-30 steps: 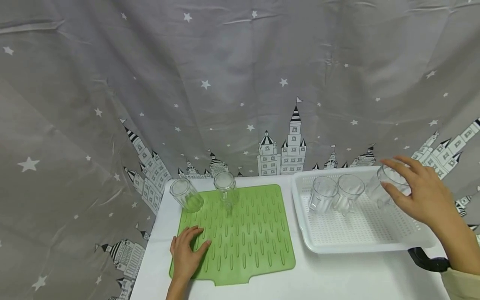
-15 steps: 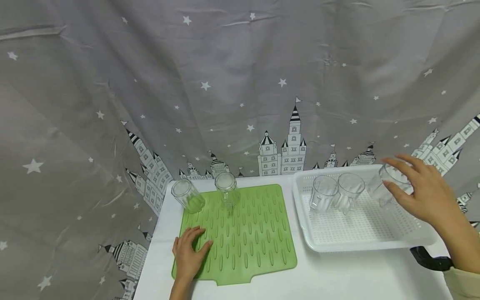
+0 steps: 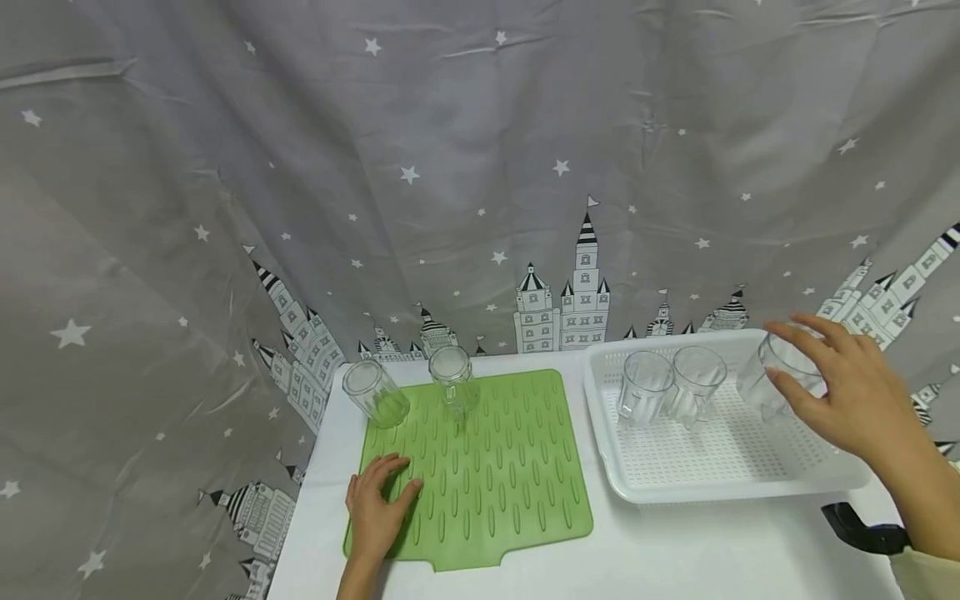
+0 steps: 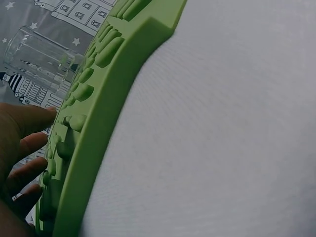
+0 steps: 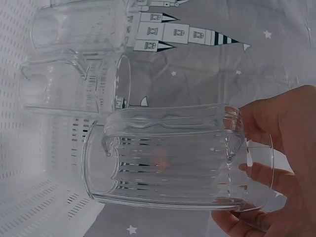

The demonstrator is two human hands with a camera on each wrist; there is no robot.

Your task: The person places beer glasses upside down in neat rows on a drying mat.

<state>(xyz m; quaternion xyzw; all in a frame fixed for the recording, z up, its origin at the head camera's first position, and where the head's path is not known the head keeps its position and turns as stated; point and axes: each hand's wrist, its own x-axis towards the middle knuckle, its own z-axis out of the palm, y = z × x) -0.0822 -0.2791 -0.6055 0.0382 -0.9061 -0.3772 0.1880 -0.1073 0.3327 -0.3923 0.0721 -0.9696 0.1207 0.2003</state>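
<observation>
My right hand [image 3: 851, 387] grips a clear glass mug [image 5: 168, 168] round its upper end, thumb on one side and fingers on the other. The mug's handle and ribbed wall show in the right wrist view; it stands or hangs in the back right of a white perforated basket [image 3: 735, 493], and I cannot tell whether it touches the floor. My left hand [image 3: 375, 504] lies with relaxed, spread fingers at the left side of a green ridged mat [image 3: 517, 467]. On the mat's back left, two glass mugs, one in the corner [image 3: 377, 396] and another beside it [image 3: 454, 383], seem upside down.
Inside the basket's left part stand two more glass mugs, one [image 3: 645, 387] close beside the other [image 3: 697, 383]. A white-covered table [image 3: 675, 550] lies under everything. Behind it hangs a grey curtain [image 3: 450, 208] with stars and castles.
The right hand and its mug have shifted very slightly to the right within the basket. The left hand stays on the mat, and the head view has moved a little.
</observation>
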